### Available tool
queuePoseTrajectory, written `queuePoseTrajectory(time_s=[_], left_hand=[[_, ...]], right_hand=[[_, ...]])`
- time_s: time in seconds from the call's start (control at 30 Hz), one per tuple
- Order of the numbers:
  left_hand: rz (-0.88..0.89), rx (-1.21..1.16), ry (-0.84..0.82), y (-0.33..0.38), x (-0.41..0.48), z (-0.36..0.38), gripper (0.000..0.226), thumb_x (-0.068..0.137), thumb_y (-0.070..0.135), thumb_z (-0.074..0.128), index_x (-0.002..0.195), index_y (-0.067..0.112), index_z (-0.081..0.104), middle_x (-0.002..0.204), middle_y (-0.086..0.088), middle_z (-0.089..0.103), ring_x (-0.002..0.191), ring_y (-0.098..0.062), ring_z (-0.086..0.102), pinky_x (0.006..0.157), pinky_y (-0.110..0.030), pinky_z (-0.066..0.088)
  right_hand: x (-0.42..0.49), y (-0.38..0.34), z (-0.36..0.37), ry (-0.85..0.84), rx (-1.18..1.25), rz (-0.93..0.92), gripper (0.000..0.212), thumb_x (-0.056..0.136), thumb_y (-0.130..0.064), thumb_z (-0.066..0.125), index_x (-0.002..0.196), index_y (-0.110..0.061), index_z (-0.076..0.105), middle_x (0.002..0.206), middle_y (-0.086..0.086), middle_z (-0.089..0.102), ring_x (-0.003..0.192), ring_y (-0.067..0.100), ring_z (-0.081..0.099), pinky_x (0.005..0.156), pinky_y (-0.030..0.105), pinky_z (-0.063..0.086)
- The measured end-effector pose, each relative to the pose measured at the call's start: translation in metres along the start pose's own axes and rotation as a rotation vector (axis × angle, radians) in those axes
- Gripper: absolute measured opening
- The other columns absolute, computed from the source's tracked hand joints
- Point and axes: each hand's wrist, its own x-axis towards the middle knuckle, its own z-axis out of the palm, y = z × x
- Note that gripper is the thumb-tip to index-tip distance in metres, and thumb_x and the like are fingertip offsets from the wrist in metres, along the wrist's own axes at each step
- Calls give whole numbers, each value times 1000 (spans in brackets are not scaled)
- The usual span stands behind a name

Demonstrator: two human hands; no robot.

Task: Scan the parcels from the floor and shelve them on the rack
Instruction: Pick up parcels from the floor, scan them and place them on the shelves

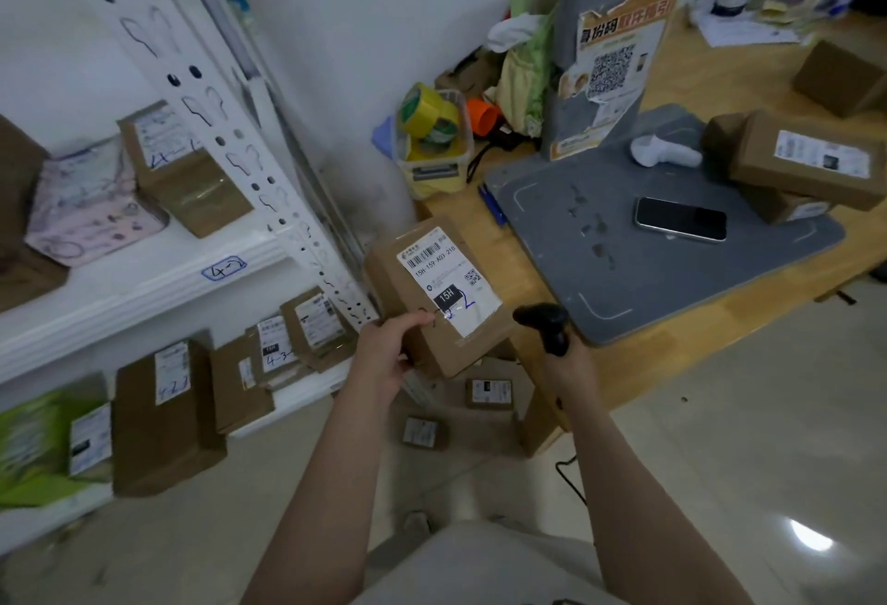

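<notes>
Two-handed at present. With left hand (384, 354), grips brown parcel (422, 316) at its near corner, label (449, 280) up, just right of rack (144, 287); clasps black scanner (547, 323) in right hand (571, 371), nose toward label. Judged at scan step. Next calls for swinging left to a free shelf slot. Leaves further parcels (488, 393) on floor (720, 412) below.
</notes>
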Motion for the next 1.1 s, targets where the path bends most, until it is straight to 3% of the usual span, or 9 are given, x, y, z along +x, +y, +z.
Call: queuePoseTrajectory(time_s=[0.1, 0.2, 0.33, 0.47, 0.63, 0.8, 0.93, 1.1], left_hand=[[62, -46, 25, -7, 1, -3, 52, 76, -3, 77, 124, 6, 59, 113, -9, 70, 105, -24, 65, 76, -36, 54], [83, -86, 38, -10, 2, -3, 61, 75, -5, 78, 130, 4, 54, 119, -10, 69, 104, -22, 65, 74, -34, 54], [90, -74, 24, -11, 4, 0, 77, 71, -4, 82, 139, 3, 46, 125, -13, 65, 106, -24, 64, 74, -32, 53], [115, -41, 0, -12, 5, 10, 80, 71, -4, 82, 138, 9, 40, 124, -9, 60, 105, -20, 60, 75, -32, 50], [123, -30, -22, -17, 7, 16, 85, 69, -3, 84, 140, 10, 41, 124, -9, 61, 111, -26, 61, 102, -48, 51], [123, -62, -18, -16, 10, 16, 79, 69, -4, 83, 136, 12, 44, 126, -11, 62, 112, -28, 61, 102, -49, 51], [113, -65, -11, -15, 9, 13, 77, 69, -5, 83, 132, 14, 44, 127, -11, 61, 114, -28, 60, 101, -50, 51], [112, -49, -17, -17, 8, 10, 82, 71, -4, 82, 140, 12, 39, 128, -10, 59, 111, -24, 59, 87, -39, 52]], right_hand=[[-4, -7, -8, 6, 106, -83, 41, 86, -3, 54, 123, -19, 55, 98, 6, 65, 94, 29, 64, 78, 44, 55], [-7, -28, -18, -11, 161, -155, 37, 87, -2, 60, 115, -24, 54, 95, 3, 65, 87, 26, 66, 80, 47, 58], [-18, -61, -30, -92, 173, -291, 30, 87, -6, 65, 113, -18, 57, 94, 7, 66, 75, 24, 66, 65, 37, 56], [-33, -79, -34, -173, 123, -433, 14, 84, -11, 70, 96, -12, 62, 78, 7, 65, 68, 23, 62, 69, 50, 56], [-52, -85, -27, -242, 147, -431, 10, 86, -9, 69, 94, -7, 64, 70, 4, 59, 65, 18, 56, 65, 39, 47], [-65, -91, -21, -198, 127, -447, 11, 87, -11, 70, 90, -18, 63, 78, 5, 64, 68, 13, 58, 63, 29, 46], [-69, -94, -19, -152, 106, -441, 8, 87, -13, 70, 92, -10, 65, 87, 18, 70, 77, 29, 66, 71, 44, 55], [-68, -89, -17, -145, 63, -423, 12, 85, -12, 70, 87, -2, 65, 74, 18, 65, 64, 19, 58, 62, 34, 47]])
